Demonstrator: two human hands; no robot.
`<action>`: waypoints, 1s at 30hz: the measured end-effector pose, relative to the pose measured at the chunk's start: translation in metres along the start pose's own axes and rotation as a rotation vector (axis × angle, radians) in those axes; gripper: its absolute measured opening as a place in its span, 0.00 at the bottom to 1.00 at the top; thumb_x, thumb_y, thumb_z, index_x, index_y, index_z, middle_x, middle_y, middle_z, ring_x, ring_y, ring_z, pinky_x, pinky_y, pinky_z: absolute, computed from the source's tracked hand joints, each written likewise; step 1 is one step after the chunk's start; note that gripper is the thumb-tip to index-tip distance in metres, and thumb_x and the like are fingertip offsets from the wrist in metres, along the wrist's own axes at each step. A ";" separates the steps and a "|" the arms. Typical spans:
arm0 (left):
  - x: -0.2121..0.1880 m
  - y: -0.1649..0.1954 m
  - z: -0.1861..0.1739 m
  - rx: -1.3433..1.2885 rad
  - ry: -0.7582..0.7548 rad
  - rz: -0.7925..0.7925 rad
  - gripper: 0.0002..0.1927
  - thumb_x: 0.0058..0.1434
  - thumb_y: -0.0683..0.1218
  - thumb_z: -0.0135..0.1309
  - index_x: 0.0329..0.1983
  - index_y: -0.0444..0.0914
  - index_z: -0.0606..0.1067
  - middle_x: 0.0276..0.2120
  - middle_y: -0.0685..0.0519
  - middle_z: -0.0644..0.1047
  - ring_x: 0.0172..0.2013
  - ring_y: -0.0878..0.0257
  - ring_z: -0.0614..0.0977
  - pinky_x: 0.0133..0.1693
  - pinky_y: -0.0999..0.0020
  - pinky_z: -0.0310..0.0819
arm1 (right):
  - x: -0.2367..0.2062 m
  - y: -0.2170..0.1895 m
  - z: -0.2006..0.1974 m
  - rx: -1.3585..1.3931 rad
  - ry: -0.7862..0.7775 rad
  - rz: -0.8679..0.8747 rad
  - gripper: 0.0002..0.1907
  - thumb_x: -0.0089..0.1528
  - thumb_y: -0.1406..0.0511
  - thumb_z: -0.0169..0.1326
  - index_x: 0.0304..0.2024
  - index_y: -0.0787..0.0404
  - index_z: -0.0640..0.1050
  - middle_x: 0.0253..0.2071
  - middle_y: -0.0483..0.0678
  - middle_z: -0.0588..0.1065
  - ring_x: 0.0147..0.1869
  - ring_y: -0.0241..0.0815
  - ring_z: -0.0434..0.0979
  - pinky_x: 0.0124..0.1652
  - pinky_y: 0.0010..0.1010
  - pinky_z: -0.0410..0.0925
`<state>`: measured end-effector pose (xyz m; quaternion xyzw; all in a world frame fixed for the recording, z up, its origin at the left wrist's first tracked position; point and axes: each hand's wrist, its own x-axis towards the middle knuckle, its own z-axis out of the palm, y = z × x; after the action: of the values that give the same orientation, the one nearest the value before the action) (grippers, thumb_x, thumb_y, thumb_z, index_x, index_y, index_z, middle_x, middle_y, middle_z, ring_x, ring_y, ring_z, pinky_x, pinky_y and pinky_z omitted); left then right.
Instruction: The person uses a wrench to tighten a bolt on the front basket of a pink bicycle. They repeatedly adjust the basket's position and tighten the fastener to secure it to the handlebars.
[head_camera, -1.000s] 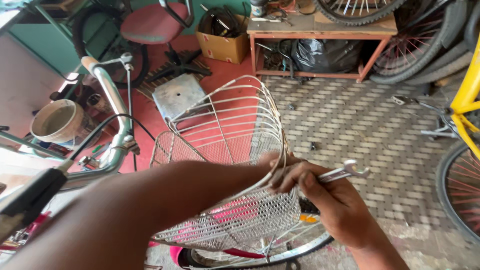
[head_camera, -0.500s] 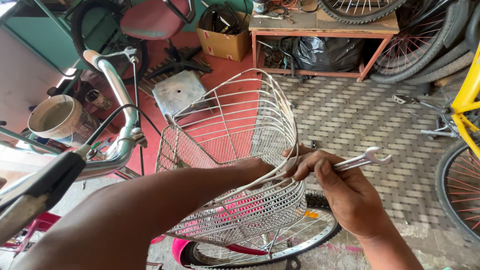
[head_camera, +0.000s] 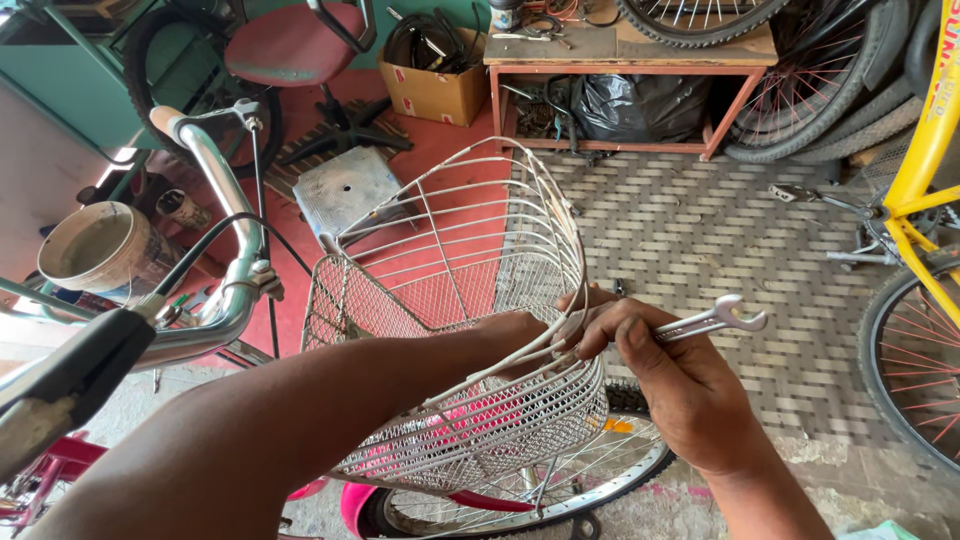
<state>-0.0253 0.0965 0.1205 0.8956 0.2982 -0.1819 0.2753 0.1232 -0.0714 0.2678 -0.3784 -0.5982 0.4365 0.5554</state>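
White wire basket (head_camera: 470, 330) sits at 12 o'clock over the front wheel (head_camera: 560, 490). My left hand (head_camera: 520, 335) reaches inside it, grip hidden. My right hand (head_camera: 670, 390) clamps 1 spanner (head_camera: 715, 320) at the rim; I keep the tool square and the basket steady.

light: bright, even daylight | glare: washed-out patch left of the wire basket (head_camera: 470, 330) | shadows: soft, beneath the basket | focus: sharp around it | edges: wide-angle bending far from the basket
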 end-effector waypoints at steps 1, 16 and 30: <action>0.000 0.002 -0.001 0.044 -0.019 0.003 0.12 0.63 0.57 0.55 0.45 0.48 0.79 0.36 0.52 0.83 0.36 0.56 0.85 0.37 0.55 0.79 | 0.000 0.000 0.000 -0.003 0.006 0.013 0.24 0.76 0.56 0.39 0.40 0.68 0.79 0.45 0.56 0.80 0.72 0.54 0.70 0.71 0.48 0.58; 0.012 0.004 0.001 0.141 -0.092 0.068 0.22 0.69 0.60 0.45 0.49 0.41 0.78 0.43 0.47 0.81 0.43 0.53 0.83 0.46 0.53 0.75 | 0.001 0.010 0.006 0.063 0.062 0.019 0.22 0.76 0.58 0.40 0.41 0.67 0.78 0.46 0.56 0.78 0.69 0.52 0.71 0.68 0.44 0.59; 0.064 -0.026 0.039 0.001 -0.261 0.247 0.32 0.72 0.65 0.37 0.52 0.34 0.76 0.49 0.42 0.79 0.50 0.49 0.80 0.54 0.49 0.69 | 0.002 0.004 0.006 -0.042 0.043 0.020 0.22 0.75 0.59 0.38 0.38 0.67 0.77 0.43 0.53 0.79 0.65 0.49 0.73 0.67 0.42 0.60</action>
<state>0.0005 0.1184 0.0483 0.8944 0.1479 -0.2614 0.3316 0.1170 -0.0693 0.2648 -0.4051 -0.5915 0.4211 0.5556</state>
